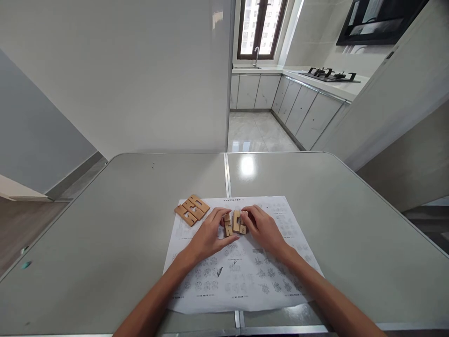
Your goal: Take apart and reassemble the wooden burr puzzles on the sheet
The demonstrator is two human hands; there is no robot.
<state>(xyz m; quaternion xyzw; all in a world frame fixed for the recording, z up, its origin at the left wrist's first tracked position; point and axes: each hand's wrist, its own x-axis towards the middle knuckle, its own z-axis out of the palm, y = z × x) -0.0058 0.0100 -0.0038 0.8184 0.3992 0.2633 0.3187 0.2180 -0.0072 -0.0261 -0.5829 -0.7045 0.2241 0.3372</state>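
Observation:
Over the middle of the printed sheet (238,281), my left hand (210,231) curls round a small notched wooden puzzle piece (228,226), its thumb and fingers on either side. Just to the right, the fingertips of my right hand (263,229) close on a second wooden puzzle piece (236,221), which has a cut-out slot. The two pieces are close together, with a narrow gap between them. My fingers hide part of both. Beyond my left hand, several flat wooden pieces with slots (192,209) lie side by side at the sheet's upper left corner.
The sheet, covered in small printed diagrams, lies on a grey-topped table (105,262) with a metal seam (227,175) down its middle. A white panel (157,84) stands behind the table. A kitchen counter with a gas hob (329,75) is farther back.

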